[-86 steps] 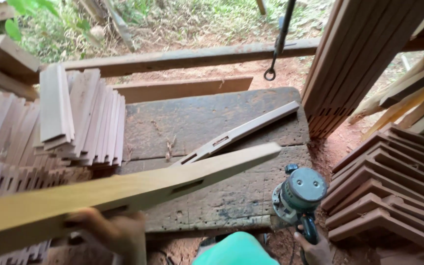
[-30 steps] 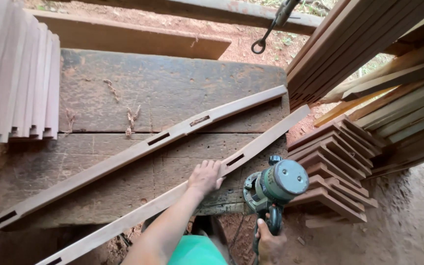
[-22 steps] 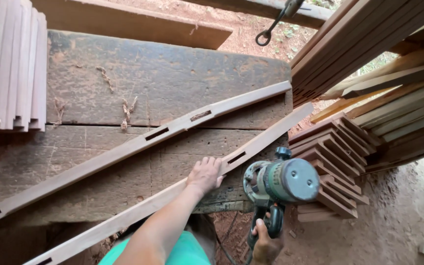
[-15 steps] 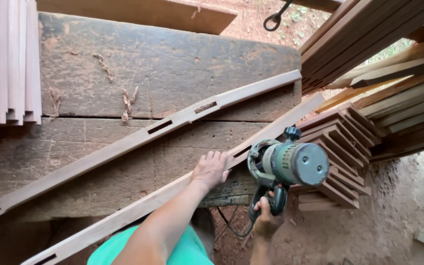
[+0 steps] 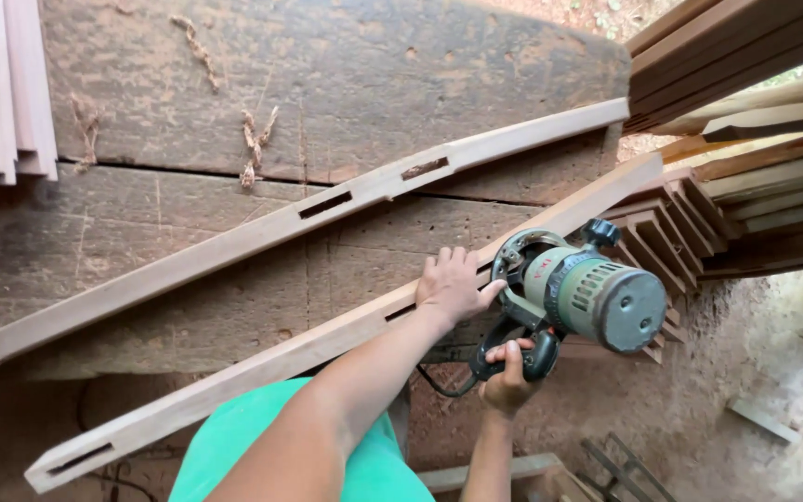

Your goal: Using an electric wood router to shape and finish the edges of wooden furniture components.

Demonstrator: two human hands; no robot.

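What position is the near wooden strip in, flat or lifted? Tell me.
Flat. The near strip lies along the workbench, with the left hand pressing on it beside the router.

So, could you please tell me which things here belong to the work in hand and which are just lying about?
In use:
- left hand pressing on the near slotted wooden strip
- right hand gripping the green power tool

Lying about:
- far slotted strip
- stacked pale boards
- notched pieces
- long planks
- workbench
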